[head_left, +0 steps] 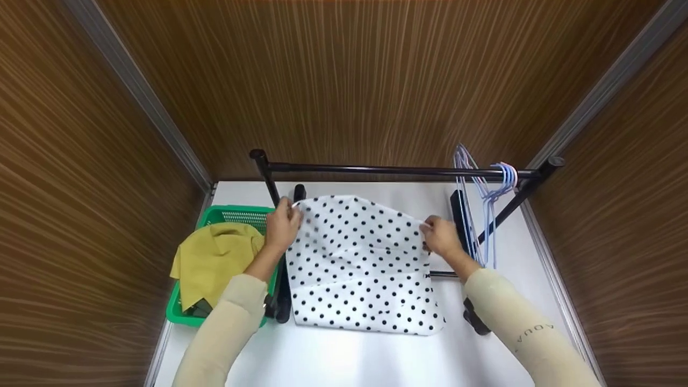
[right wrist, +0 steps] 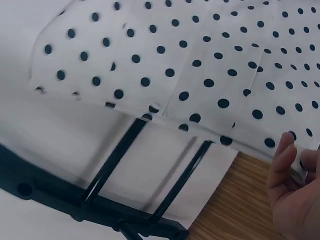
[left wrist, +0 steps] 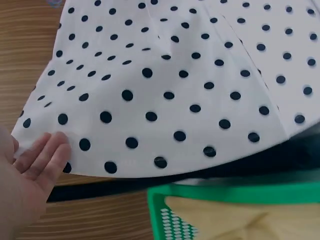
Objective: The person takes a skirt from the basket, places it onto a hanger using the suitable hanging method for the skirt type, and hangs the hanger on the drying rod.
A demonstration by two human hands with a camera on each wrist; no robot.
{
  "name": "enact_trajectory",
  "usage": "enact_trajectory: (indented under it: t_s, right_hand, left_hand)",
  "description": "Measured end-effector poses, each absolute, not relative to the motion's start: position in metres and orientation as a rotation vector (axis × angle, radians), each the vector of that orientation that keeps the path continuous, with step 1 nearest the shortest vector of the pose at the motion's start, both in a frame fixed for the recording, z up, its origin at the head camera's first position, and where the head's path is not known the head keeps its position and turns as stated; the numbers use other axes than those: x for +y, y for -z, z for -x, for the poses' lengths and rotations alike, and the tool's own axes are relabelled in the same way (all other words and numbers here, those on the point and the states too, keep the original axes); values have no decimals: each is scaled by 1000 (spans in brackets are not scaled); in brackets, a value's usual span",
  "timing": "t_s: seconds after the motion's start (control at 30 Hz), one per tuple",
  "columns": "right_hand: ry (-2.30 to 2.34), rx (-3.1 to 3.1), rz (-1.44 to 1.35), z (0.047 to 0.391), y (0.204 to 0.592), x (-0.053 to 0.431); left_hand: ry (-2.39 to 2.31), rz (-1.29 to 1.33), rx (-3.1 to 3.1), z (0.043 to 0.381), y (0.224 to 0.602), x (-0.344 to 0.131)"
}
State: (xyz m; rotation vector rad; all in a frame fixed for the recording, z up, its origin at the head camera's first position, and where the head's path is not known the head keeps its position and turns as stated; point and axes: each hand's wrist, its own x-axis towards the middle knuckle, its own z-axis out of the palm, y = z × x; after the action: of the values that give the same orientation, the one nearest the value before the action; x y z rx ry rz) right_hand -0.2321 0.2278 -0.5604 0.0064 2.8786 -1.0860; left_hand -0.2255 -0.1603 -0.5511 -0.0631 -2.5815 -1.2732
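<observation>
You hold a white cloth with black dots (head_left: 360,263) spread between your two hands. Your left hand (head_left: 280,226) pinches one upper corner, its grip grasping the cloth between thumb and fingers. Your right hand (head_left: 442,235) has its grip on the opposite upper corner, with the fingers curled at the edge. The cloth drops from both corners toward you, with creases across its middle, and in the head view it sits below the rail (head_left: 365,170) of a black rack and hides part of the rack's base.

Several bluish wire hangers (head_left: 492,215) hang near the right end of that rail, beyond your right hand. To your left, just beside the rack, a green basket (head_left: 185,321) stands on the white tabletop (head_left: 344,360). A mustard-yellow cloth (head_left: 217,258) lies in it and drapes over its left rim. Wood-grain panels (head_left: 376,80) surround the tabletop. You wear cream sleeves (head_left: 217,333).
</observation>
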Motion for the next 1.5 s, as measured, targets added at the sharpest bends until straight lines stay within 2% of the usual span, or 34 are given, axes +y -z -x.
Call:
enact_trajectory:
  t_s: [0.07,0.17,0.4,0.53,0.87,1.0,1.2,1.37,1.5]
  right_hand:
    - [1219,2845,-124,237,559,229]
    - [1277,2806,-110,235,569,233]
    - [1053,2783,258,190,620,235]
    - [896,2809,371,166,646,230]
    - [681,2779,360,120,692,223]
    - [516,2716,338,99,711,218]
    - [318,2711,339,81,726,212]
    - [15,2739,509,89,724,208]
    - [-141,2716,606,94,722,211]
  left_hand:
    - [1354,103,-2661,232,553,-152]
    - [1398,180,-2875,229,568,-142]
    - [1143,229,-3164,173,624,-131]
    - [1033,247,-3216,148,648,-127]
    - [795,513,-3311,110,686,-117]
    - [704,570,-3395,102,711,-117]
    - [585,456,-3372,90,753,-114]
    - [471,429,-3431,103,748,-101]
    - [403,513,-3557,118,734,-95]
